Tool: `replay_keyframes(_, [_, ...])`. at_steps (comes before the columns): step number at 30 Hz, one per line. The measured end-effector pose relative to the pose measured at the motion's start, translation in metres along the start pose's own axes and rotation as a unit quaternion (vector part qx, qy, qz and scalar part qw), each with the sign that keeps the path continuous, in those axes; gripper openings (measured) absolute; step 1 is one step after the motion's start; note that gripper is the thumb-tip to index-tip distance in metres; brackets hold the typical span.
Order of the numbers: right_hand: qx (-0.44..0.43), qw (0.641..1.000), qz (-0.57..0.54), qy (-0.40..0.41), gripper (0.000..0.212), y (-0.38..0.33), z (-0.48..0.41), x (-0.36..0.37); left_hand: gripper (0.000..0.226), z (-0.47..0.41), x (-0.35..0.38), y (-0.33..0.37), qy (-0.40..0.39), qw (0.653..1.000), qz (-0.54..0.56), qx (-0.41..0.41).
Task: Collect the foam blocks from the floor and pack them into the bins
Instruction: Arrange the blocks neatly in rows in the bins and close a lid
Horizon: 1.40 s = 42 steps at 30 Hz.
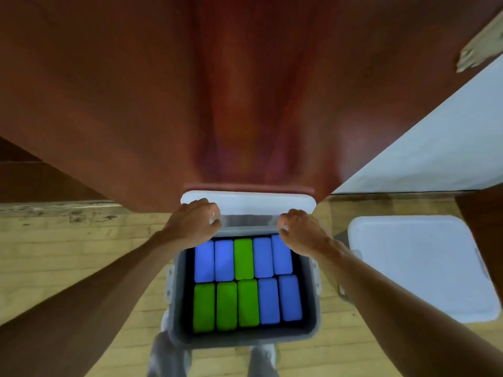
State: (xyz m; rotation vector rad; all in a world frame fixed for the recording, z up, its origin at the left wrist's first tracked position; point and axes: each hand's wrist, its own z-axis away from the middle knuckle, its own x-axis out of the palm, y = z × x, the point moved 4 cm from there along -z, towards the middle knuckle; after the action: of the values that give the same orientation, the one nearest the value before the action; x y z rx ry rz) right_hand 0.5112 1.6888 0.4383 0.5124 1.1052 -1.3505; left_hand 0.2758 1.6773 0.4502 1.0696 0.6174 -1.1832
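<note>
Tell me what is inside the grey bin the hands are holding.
The grey bin holds ten foam blocks in two rows: six blue blocks and four green blocks. Anything beneath that layer is hidden.

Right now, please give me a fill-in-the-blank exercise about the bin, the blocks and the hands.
1. The top layer in the open bin shows six blue blocks and ____ green blocks.
2. The visible blocks lie in ____ rows of five.
3. The left hand and right hand hold the bin's far ____.
4. The second bin, on the right, is covered by a ____.

Missing words: four; two; rim; lid
</note>
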Motion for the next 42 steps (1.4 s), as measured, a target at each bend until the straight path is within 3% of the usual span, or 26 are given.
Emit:
replay_keyframes(4, [0.028, 0.999, 0.018, 0.018, 0.031, -0.005, -0.068, 0.05, 0.031, -0.062, 0.051, -0.033, 0.003, 0.999, -0.004, 0.053])
replay_keyframes(10, [0.02, 0.989, 0.076, 0.126, 0.042, 0.011, -0.179, 0.126, 0.042, -0.149, 0.131, -0.08, 0.124, 0.982, -0.051, 0.13])
replay_keyframes(14, [0.008, 0.966, 0.108, 0.235, 0.04, 0.031, -0.223, 0.17, 0.057, -0.193, 0.175, -0.095, 0.183, 0.972, -0.063, 0.13])
replay_keyframes(16, [0.003, 0.944, 0.135, 0.3, 0.041, 0.034, -0.231, 0.184, 0.058, -0.208, 0.191, -0.096, 0.205, 0.968, -0.067, 0.129])
replay_keyframes(19, [-0.011, 0.931, 0.157, 0.331, 0.042, 0.039, -0.237, 0.197, 0.052, -0.217, 0.204, -0.094, 0.269, 0.953, -0.073, 0.117])
replay_keyframes(23, [0.003, 0.946, 0.135, 0.296, 0.049, 0.048, -0.233, 0.205, 0.048, -0.216, 0.211, -0.09, 0.265, 0.955, -0.102, 0.091])
replay_keyframes(28, [0.051, 0.963, 0.131, 0.229, 0.059, 0.045, -0.213, 0.2, 0.04, -0.202, 0.207, -0.084, 0.183, 0.972, -0.122, 0.081])
replay_keyframes(31, [0.07, 0.96, 0.127, 0.24, 0.057, 0.031, -0.192, 0.18, 0.041, -0.182, 0.181, -0.078, 0.187, 0.972, -0.115, 0.084])
replay_keyframes(37, [0.025, 0.983, 0.112, 0.142, 0.064, -0.013, -0.136, 0.149, 0.04, -0.123, 0.136, -0.082, 0.109, 0.988, -0.073, 0.08])
replay_keyframes(40, [-0.048, 0.983, 0.099, 0.148, 0.067, -0.021, -0.107, 0.14, 0.035, -0.093, 0.127, -0.083, 0.092, 0.993, -0.037, 0.066])
replay_keyframes(42, [-0.048, 0.98, 0.115, 0.154, 0.069, -0.012, -0.088, 0.144, 0.034, -0.076, 0.131, -0.078, 0.08, 0.995, -0.021, 0.052])
